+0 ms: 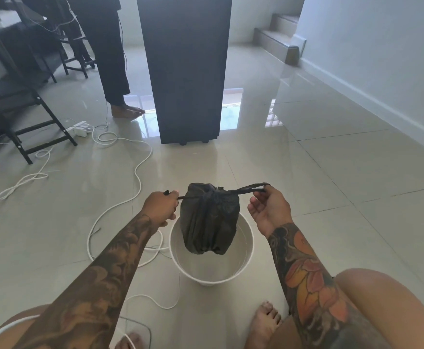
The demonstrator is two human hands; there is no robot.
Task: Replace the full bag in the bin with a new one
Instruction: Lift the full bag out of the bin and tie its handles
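Note:
A full black bag point(209, 222) hangs above the white round bin point(247, 250), its bottom still inside the rim. The bag's neck is gathered into a knot with two thin ends stretched sideways. My left hand point(160, 206) is closed on the left end. My right hand point(268, 210) pinches the right end between thumb and forefinger, the other fingers spread. The bin stands on the tiled floor between my feet and shows a bare white inside below the bag.
A tall dark cabinet point(185, 69) stands behind the bin. White cables point(138, 172) and a power strip point(81, 127) lie on the floor to the left, near black chairs point(29, 117). Another person's leg and bare foot point(125, 110) are at the cabinet's left. Steps point(276, 39) rise at the back right.

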